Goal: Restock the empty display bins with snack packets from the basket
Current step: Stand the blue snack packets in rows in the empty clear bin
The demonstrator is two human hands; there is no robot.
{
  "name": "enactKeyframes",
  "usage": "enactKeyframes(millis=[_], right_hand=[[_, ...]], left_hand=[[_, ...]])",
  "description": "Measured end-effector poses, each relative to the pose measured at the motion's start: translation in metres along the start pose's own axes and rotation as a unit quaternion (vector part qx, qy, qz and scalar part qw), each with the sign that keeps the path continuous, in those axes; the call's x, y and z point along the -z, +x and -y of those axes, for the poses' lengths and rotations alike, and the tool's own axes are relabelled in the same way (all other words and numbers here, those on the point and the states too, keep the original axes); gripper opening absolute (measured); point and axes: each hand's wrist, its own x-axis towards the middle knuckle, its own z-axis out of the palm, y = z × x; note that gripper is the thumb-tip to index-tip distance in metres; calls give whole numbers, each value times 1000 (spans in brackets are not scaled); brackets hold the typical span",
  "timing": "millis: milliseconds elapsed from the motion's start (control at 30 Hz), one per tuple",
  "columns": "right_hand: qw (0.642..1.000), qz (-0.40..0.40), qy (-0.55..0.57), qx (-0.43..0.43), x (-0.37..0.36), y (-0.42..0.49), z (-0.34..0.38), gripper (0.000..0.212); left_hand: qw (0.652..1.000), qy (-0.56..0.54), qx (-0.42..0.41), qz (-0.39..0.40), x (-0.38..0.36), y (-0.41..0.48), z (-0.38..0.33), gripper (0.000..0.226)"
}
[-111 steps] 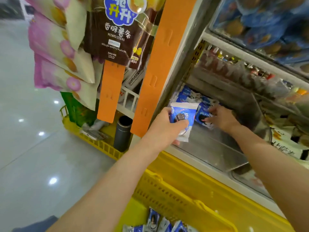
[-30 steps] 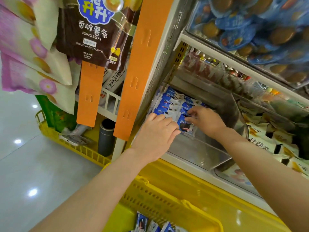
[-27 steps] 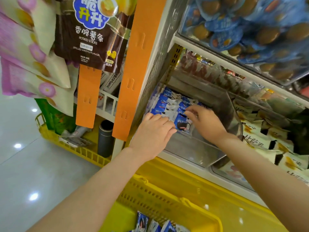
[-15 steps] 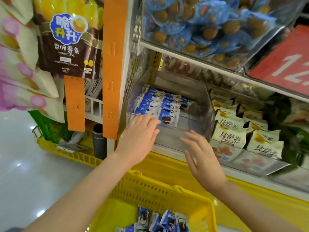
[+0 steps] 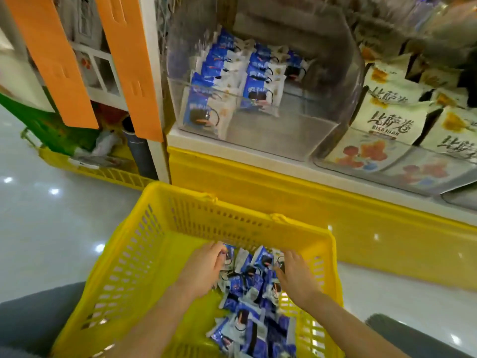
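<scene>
A yellow basket [image 5: 144,249] sits low in front of me with a pile of blue-and-white snack packets [image 5: 247,306] along its right side. Both my hands are down in it. My left hand [image 5: 204,270] bends its fingers over the top packets at the far end of the pile; a grip does not show. My right hand [image 5: 296,277] lies with straight fingers on the packets beside it. Above, the clear display bin [image 5: 273,138] holds rows of the same packets [image 5: 206,107] at its left and back, and its front right floor is bare.
To the right is a bin of cream packets [image 5: 389,120]. Two orange hanging strips [image 5: 129,60] hang left of the shelf post. A second yellow basket [image 5: 103,171] stands on the glossy floor at the left. The yellow shelf base [image 5: 322,202] runs behind my basket.
Both hands have left the display bin and dropped into the basket's packet pile. The view has tilted down from the shelf to the basket.
</scene>
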Motion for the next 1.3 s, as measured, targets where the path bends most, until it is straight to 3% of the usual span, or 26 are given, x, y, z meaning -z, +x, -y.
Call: enactKeyframes(millis=[100,200,333,500,633,733,933,1067,1233,1300], right_hand=[[993,23,59,-97,-26,10,-12,52],[988,47,92,-112,-45,19,-13,51],[978,7,156,-140,-57,33,-14,37],[960,-34,214,-174,-60,43,-20,19],[941,-43,252,-222,-61,48,-18,57],[933,-22,268,-238,-63,50,-14,85],[929,8,301,-215,-62,45,-11,67],[942,11,288,-174,-55,34,1,38],[942,17,314,-114,-32,21,15,29],[942,14,323,-89,-18,15,20,41]], left_hand=[[995,-54,87,18,-27,4,42,23],[983,-87,156,29,-47,6,74,25],[974,-101,194,58,-68,10,95,29],[975,-29,198,100,-85,12,103,45],[966,1,225,130,-91,10,99,57],[953,-15,248,176,-95,5,94,48],[938,-159,264,158,-95,-8,81,30],[929,-219,270,127,-82,-6,63,31],[910,-313,257,85,-55,-2,31,29],[901,-348,251,71,-41,-4,16,29]])
